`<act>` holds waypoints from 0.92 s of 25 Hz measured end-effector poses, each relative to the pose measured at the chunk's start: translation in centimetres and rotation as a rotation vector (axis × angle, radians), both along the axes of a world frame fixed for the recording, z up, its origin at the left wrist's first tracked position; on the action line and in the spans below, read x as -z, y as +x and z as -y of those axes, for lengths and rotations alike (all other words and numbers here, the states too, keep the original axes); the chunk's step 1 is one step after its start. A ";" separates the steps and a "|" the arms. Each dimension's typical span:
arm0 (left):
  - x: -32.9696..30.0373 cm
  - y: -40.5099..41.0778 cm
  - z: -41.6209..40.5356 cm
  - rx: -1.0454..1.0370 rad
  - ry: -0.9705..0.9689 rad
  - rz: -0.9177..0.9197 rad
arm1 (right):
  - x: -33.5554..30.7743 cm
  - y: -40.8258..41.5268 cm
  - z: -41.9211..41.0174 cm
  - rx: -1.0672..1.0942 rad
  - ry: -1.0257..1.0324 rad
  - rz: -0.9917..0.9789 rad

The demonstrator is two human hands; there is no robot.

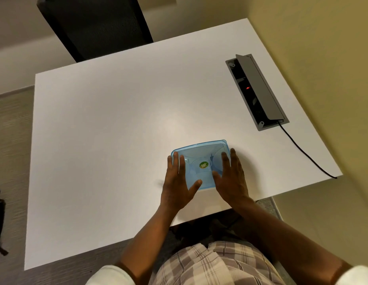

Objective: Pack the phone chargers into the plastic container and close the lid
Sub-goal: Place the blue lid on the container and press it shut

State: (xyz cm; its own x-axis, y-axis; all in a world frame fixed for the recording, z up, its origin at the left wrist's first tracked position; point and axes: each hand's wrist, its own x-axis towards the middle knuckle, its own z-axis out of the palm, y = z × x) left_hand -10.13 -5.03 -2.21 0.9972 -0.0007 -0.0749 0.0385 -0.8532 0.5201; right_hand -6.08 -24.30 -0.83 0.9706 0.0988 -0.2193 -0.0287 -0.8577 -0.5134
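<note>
1. Your container [200, 164], a translucent blue plastic box with its lid [201, 151] on top, sits on the white table [117, 130] close to the near edge, toward the right-hand corner. No chargers lie loose on the table; pale rounded shapes show through the lid, but you cannot tell for sure what they are.
2. Your left hand [177, 182] lies flat with its fingers spread over the lid's left side, the thumb reaching toward the near edge. Your right hand [230, 177] lies flat on the right side the same way. Neither hand clasps anything; both are open palms resting on the lid.
3. The step in hand looks like sealing the lid. Press straight down rather than forward, so the box does not slide toward the far edge.
4. Work round the rim: run your fingertips along each side and each corner, including the far corner with the small tab.
5. Keep one palm steadying the box while the other presses.
6. Mind the black cable [306, 155] running from the open socket box [258, 93] near the right edge; it lies well apart from your hands.
</note>
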 end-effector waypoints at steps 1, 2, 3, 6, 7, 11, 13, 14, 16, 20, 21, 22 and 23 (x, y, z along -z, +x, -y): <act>0.0 0.1 0.1 0.010 0.000 0.000 | 0.0 0.4 -0.1 0.004 0.004 -0.004; 0.1 0.1 0.2 0.016 -0.001 0.005 | 0.0 0.8 -0.2 0.005 0.005 -0.003; 0.1 0.1 0.3 0.021 -0.003 0.009 | 0.0 0.9 -0.3 0.005 0.006 -0.001; 0.3 -0.1 0.5 0.031 -0.018 0.033 | 0.2 0.7 -0.4 0.014 0.020 0.017; 0.3 -0.2 0.6 0.031 -0.022 0.039 | 0.1 0.7 -0.4 0.016 0.026 0.025; 0.5 -0.2 0.8 0.024 -0.037 0.025 | -0.2 0.8 -0.3 0.017 0.061 0.069; 0.5 0.0 1.0 0.021 -0.052 0.014 | -0.1 0.8 -0.2 0.013 0.075 0.093; 0.5 0.0 1.0 0.020 -0.061 0.008 | -0.1 0.8 -0.1 0.013 0.078 0.096; 0.5 0.0 1.0 0.022 -0.076 0.000 | 0.0 0.7 0.0 0.022 0.080 0.094; 0.6 -0.1 1.0 0.030 -0.083 -0.020 | 0.0 0.3 0.1 0.019 0.083 0.108; 0.7 -0.2 1.0 0.032 -0.079 -0.029 | 0.1 0.2 0.2 0.017 0.078 0.108; 0.8 -0.3 1.0 0.035 -0.072 -0.040 | 0.2 0.1 0.2 0.017 0.072 0.104; 0.9 -0.4 0.9 0.041 -0.059 -0.051 | 0.2 0.0 0.2 0.014 0.064 0.100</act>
State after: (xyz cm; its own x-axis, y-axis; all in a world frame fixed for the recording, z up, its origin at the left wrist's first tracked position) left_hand -10.49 -5.98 -3.07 0.9912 -0.0477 -0.1239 0.0314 -0.8223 0.5682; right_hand -6.08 -24.48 -1.06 0.9888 0.0954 -0.1152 0.0132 -0.8230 -0.5679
